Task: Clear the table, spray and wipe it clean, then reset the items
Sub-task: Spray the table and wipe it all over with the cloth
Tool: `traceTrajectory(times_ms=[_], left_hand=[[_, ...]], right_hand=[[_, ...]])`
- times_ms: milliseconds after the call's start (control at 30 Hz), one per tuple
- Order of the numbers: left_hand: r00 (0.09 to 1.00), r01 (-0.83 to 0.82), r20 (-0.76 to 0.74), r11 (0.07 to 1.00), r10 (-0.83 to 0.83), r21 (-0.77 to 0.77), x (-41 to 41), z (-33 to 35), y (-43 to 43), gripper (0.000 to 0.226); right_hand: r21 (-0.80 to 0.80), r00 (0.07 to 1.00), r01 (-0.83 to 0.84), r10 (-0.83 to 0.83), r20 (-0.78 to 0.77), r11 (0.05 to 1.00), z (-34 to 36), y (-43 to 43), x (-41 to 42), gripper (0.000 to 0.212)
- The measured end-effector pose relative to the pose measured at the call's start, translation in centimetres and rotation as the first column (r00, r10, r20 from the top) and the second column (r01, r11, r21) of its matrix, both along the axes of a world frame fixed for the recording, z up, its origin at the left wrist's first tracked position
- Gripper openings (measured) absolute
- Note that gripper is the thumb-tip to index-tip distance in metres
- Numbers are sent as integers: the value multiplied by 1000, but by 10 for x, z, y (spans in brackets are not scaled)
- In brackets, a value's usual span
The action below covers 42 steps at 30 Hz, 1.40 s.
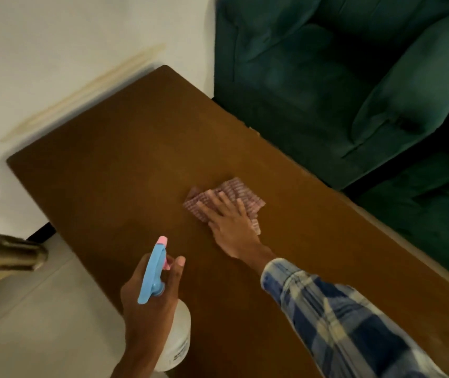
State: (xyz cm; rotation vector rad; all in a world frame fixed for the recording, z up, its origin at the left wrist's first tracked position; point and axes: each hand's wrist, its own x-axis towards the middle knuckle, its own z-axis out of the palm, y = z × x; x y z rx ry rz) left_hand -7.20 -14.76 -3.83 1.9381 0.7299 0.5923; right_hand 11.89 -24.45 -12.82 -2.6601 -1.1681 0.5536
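Desk (125, 148) is getting wiped: right hand (231, 227), fingers (219, 203) flat, pressing cloth (234, 189) (overlap strokes); left hand (147, 304) gripping bottle (179, 334).

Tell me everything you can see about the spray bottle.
The spray bottle has a translucent white plastic body with small dark print, a light blue spray head and a pink nozzle tip and trigger. The left hand grips its neck, nozzle pointing away over the brown table. The print is too blurred to read.
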Motion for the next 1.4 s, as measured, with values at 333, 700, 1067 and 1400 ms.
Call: traceTrajectory(times_ms=[333,700,1067,1400], left_hand=[[995,29,92,1000,-28,0,67,8,0,51],[997,14,-72,972,-32,-236,101,-56,22,87],[977,168,129,986,-168,9,101,-1,-21,27],[984,52,171,999,-52,4,72,-11,16,44]], right_hand=[[34,994,-96,98,-46,995,2,-35,-16,58],[36,927,374,-374,-22,927,-6,-41,153,55],[-73,673,737,-739,-7,672,-11,-169,103,55],[-26,961,272,-273,-51,962,-9,46,170,55]])
